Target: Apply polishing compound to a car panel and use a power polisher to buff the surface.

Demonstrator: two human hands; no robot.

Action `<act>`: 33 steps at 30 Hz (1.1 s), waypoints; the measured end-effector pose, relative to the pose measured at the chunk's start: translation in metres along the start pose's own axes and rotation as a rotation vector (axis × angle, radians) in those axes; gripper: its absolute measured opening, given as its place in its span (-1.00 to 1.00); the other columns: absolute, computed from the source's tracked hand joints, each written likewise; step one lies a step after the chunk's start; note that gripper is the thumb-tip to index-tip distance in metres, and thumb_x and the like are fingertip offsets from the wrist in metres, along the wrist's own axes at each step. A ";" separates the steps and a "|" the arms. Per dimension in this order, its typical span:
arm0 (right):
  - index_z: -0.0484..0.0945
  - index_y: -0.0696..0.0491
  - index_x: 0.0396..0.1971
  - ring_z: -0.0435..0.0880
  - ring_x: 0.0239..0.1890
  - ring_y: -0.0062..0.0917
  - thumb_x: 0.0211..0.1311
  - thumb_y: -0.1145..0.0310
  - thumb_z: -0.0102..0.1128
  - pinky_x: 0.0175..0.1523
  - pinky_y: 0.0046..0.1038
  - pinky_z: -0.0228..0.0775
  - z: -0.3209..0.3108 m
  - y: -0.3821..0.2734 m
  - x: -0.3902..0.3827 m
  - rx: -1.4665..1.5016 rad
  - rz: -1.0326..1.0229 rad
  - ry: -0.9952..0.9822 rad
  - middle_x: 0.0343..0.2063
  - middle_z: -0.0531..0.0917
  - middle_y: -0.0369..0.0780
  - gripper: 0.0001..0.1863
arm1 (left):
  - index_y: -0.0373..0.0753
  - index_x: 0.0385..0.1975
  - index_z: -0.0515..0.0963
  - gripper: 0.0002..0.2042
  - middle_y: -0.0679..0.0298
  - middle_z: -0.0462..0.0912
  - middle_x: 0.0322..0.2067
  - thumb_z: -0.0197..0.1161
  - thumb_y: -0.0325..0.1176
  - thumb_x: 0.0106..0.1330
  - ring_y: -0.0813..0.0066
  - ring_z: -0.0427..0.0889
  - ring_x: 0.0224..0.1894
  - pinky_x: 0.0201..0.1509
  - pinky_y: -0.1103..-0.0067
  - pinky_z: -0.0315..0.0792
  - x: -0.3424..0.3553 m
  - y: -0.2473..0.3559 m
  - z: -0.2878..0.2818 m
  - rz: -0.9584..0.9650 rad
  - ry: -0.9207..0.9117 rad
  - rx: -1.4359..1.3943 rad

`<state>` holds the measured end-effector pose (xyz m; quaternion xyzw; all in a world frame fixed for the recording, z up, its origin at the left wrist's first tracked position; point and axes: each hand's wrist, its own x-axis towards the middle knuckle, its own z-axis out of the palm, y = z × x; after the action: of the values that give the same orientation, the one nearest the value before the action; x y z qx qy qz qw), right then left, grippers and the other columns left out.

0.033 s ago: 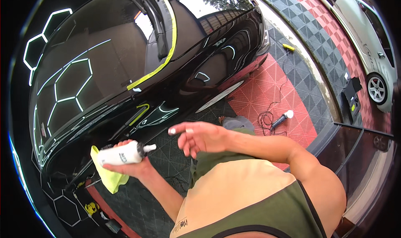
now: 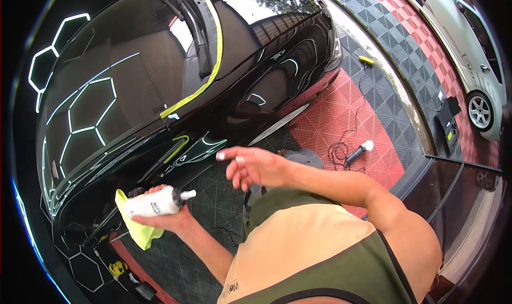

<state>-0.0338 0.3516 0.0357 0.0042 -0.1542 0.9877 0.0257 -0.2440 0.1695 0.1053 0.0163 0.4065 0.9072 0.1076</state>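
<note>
My left hand (image 2: 175,219) is wrapped round a white squeeze bottle (image 2: 151,203) with a black collar and a white nozzle. The bottle lies on its side, its nozzle toward the right. A yellow-green cloth (image 2: 144,230) hangs beneath the bottle's base on the same hand. Apart from the bottle, my right hand (image 2: 255,167) is up in the air, index finger stretched out and the other fingers loosely bent. White shows at its index fingertip; whether that is residue I cannot tell. Beyond both hands stands a glossy black car (image 2: 224,109), with yellow-green masking tape (image 2: 217,64) along its windscreen edge.
On the red floor tiles (image 2: 368,117) lie a corded power tool (image 2: 356,153) with a white pad and its black cable. A yellow object (image 2: 366,60) sits farther off on grey tiles. At right is a white car (image 2: 453,29), near a black open case (image 2: 449,120).
My right hand has risen slightly, away from the bottle. The bottle and cloth in my left hand sit a little lower.
</note>
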 end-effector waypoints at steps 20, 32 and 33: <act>-0.12 -0.19 0.52 0.62 -0.65 -0.47 0.21 0.41 0.08 -0.43 -0.43 0.57 -0.129 -0.113 0.097 -1.352 -0.117 0.747 -0.60 0.65 -0.19 -0.10 | -0.26 -0.13 0.46 -0.43 0.21 0.58 -0.34 0.28 0.20 0.26 0.37 0.62 -0.29 -0.12 0.43 0.59 -0.022 0.030 -0.047 -0.192 0.079 -0.112; -0.13 -0.25 0.52 0.72 -0.37 -0.16 0.19 0.35 0.16 -0.08 -0.23 0.53 -0.066 -0.008 0.184 -1.359 -0.232 0.684 -0.47 0.72 -0.07 -0.07 | -0.25 -0.15 0.47 -0.32 0.24 0.56 -0.40 0.16 0.39 0.23 0.35 0.58 -0.37 -0.20 0.43 0.54 0.055 0.042 -0.021 -0.315 -0.130 -0.082; -0.13 -0.25 0.52 0.72 -0.37 -0.16 0.19 0.36 0.16 -0.08 -0.23 0.54 -0.064 0.001 0.191 -1.393 -0.171 0.682 -0.47 0.72 -0.07 -0.06 | -0.24 -0.15 0.47 -0.31 0.25 0.56 -0.41 0.14 0.40 0.23 0.35 0.58 -0.38 -0.22 0.42 0.54 0.062 0.042 -0.019 -0.332 -0.128 -0.073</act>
<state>-0.2243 0.3795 -0.0223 -0.3051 -0.7215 0.6045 0.1445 -0.3140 0.1418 0.1203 0.0026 0.3628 0.8881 0.2822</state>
